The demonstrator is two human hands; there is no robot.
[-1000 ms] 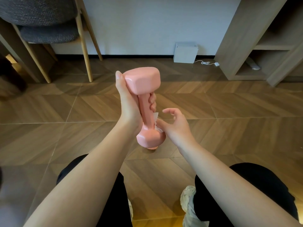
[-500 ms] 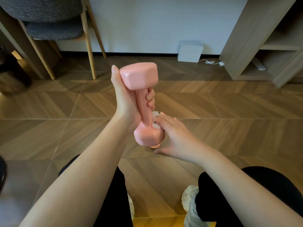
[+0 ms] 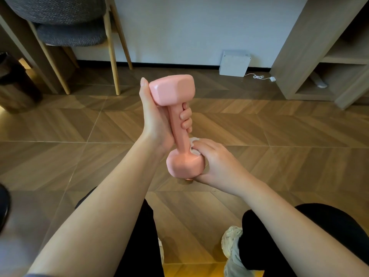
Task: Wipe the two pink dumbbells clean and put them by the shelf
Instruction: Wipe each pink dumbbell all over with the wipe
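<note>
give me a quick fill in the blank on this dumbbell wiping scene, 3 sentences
1. The left hand grips the pink dumbbell by its ____.
2. The right hand presses a white wipe against the dumbbell's ____ head.
3. The dumbbell is held nearly ____, one head above the other.

Missing words: handle; lower; upright

Both forearms are bare up to the picture's lower edge. The left hand and the right hand wear no gloves, rings or watch. The nails are short and without polish. The legs are in black trousers. On the right foot is a whitish shoe with pale laces.
</note>
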